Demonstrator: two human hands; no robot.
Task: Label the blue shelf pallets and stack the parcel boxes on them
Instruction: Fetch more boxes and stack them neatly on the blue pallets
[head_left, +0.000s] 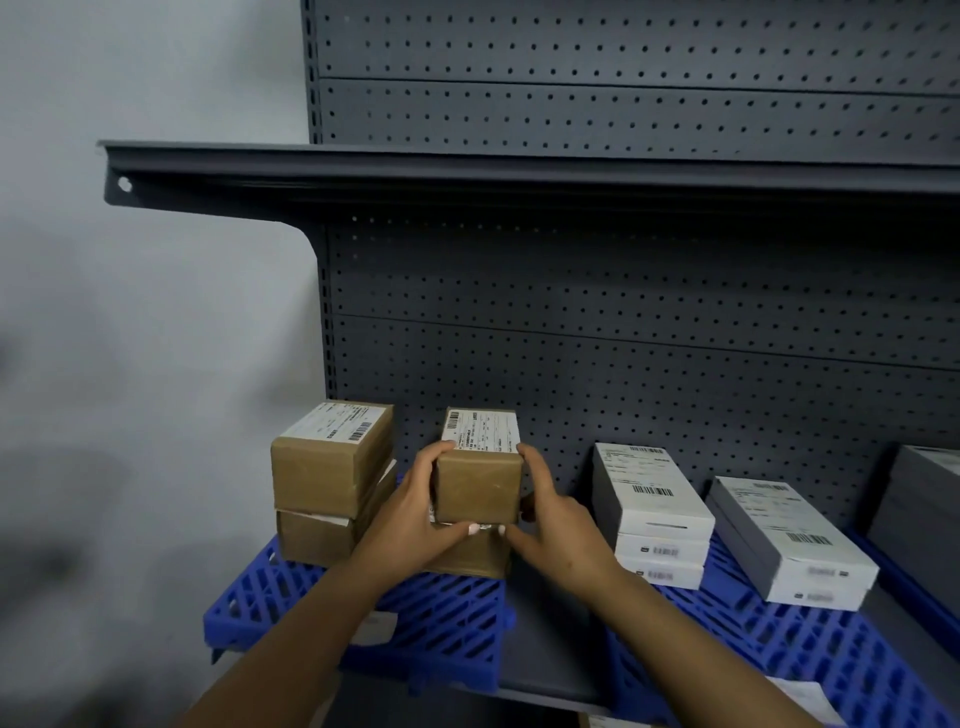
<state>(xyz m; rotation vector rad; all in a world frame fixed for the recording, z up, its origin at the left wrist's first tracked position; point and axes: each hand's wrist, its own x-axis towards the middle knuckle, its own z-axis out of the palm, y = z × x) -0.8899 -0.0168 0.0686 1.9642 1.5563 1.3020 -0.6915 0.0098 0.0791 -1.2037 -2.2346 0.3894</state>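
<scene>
A brown parcel box (478, 488) with a white shipping label on top sits on another brown box (467, 558), on the left blue pallet (441, 623). My left hand (410, 514) grips its left side and lower edge. My right hand (550, 514) grips its right side, with the thumb under the front edge. Left of it stands a stack of two brown boxes (327, 478). The right blue pallet (779, 649) carries a stack of white-and-grey boxes (654, 514) and a second such stack (795, 540). A white label (374, 626) sticks to the left pallet's front.
The pallets lie on a dark grey metal shelf (550, 649) backed by a pegboard panel (623, 322). Another shelf (467, 171) overhangs above. A grey box (919, 499) stands at the far right. A pale wall (145, 338) borders the left side.
</scene>
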